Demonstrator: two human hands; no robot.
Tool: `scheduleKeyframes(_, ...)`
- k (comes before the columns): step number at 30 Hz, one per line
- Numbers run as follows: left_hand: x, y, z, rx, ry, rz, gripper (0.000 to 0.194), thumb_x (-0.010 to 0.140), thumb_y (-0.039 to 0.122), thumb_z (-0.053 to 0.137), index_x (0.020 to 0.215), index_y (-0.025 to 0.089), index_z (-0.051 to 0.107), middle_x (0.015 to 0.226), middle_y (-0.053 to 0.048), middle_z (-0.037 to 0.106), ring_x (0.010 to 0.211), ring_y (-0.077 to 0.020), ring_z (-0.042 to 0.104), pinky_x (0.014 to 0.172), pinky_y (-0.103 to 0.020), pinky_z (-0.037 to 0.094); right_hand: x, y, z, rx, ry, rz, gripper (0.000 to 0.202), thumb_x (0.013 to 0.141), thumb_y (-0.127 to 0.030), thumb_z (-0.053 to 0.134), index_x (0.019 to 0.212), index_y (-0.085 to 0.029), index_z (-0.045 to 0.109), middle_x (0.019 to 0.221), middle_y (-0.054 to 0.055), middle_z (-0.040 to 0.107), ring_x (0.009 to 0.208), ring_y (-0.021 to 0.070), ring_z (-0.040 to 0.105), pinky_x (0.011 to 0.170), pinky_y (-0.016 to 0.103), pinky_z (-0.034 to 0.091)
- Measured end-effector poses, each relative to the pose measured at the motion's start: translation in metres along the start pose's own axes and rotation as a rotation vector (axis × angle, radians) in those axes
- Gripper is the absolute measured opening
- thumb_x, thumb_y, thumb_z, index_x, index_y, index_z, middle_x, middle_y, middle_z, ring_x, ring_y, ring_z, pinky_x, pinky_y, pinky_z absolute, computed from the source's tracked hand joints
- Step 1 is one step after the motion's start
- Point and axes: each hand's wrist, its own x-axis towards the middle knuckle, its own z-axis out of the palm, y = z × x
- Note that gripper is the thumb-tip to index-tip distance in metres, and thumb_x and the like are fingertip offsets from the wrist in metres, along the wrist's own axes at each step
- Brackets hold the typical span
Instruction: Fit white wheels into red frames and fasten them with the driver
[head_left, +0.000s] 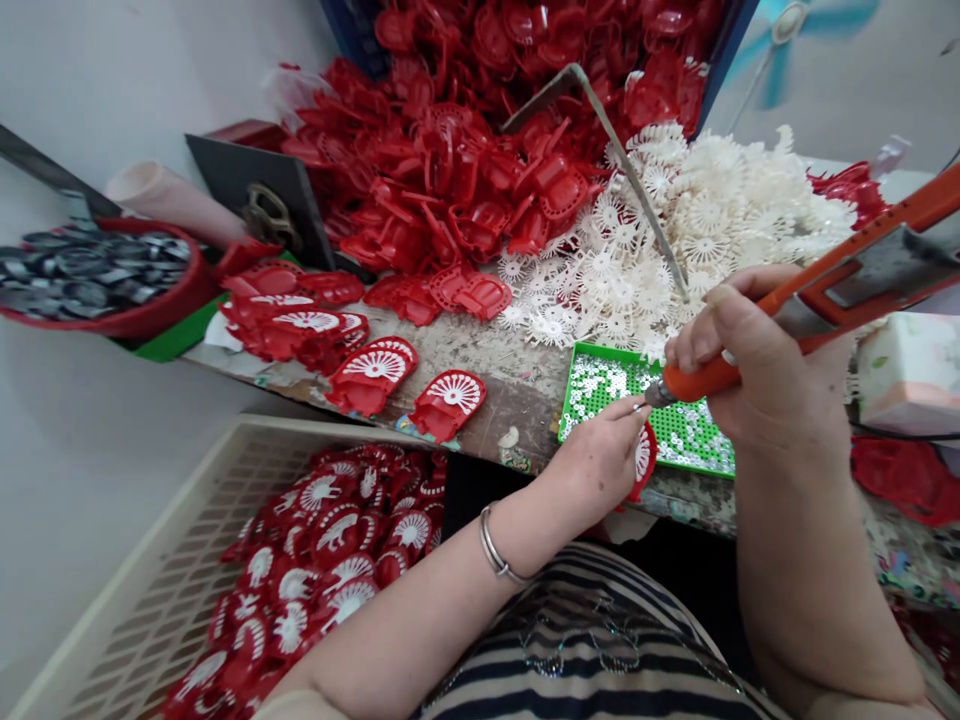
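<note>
My left hand [596,462], with a bracelet at the wrist, is closed at the near edge of the bench. Its fingers hold a red plastic piece with a white fan-shaped insert [643,460], mostly hidden behind them. The fingertips meet the grey tip of an orange and grey screwdriver-like tool [709,376]. My right hand [784,375] is wrapped round that tool, which slants down to the left. Just beyond my fingers lies a green perforated tray [686,425] scattered with small silvery rings. Whether a ring sits under the tool tip is hidden.
Red plastic pieces [450,170] and white fan-shaped parts [697,200] are heaped behind, under a bent metal bar [637,185]. Red pieces with white inserts [454,400] line the bench edge. A cream crate [150,600] stands lower left; a red tub [199,275] holds dark parts.
</note>
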Motion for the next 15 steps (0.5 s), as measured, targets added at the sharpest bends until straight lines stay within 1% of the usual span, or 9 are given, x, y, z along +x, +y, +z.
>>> scheduleKeyframes(4,-0.002,0.002,-0.001,0.038,-0.005,0.025,0.032,0.091,0.004,0.042,0.114,0.008,0.064,0.117,-0.016,0.069,0.112,-0.0211,0.067,0.094,-0.034,0.057,-0.002,-0.003,0.001,0.018,-0.02,-0.023,0.017,0.076,-0.025,0.079,0.073,-0.024,0.062,0.049,-0.006,0.052,0.038,0.0113,0.048,0.04,0.027,0.044)
scheduleKeyframes(8,-0.005,0.005,-0.004,0.077,-0.008,0.04,0.029,0.093,0.005,0.041,0.111,0.008,0.064,0.116,-0.016,0.069,0.11,-0.0205,0.068,0.092,-0.033,0.058,-0.004,-0.006,0.002,-0.007,-0.04,-0.02,0.019,0.077,-0.028,0.079,0.072,-0.023,0.061,0.049,-0.006,0.051,0.039,0.011,0.049,0.042,0.027,0.045)
scheduleKeyframes(12,-0.007,0.009,-0.008,0.123,-0.029,0.019,0.028,0.093,0.006,0.042,0.111,0.011,0.063,0.116,-0.014,0.069,0.107,-0.0201,0.069,0.09,-0.032,0.059,-0.006,-0.009,0.003,-0.013,-0.048,-0.025,0.016,0.078,-0.023,0.077,0.072,-0.023,0.062,0.049,-0.006,0.051,0.04,0.0116,0.049,0.043,0.028,0.045)
scheduleKeyframes(15,-0.008,0.011,-0.01,0.143,-0.031,0.03,0.028,0.093,0.006,0.042,0.112,0.009,0.063,0.119,-0.016,0.069,0.111,-0.0215,0.068,0.092,-0.033,0.059,-0.007,-0.01,0.003,-0.009,-0.052,-0.038,0.015,0.078,-0.023,0.077,0.073,-0.024,0.063,0.05,-0.006,0.052,0.04,0.0113,0.049,0.043,0.028,0.045)
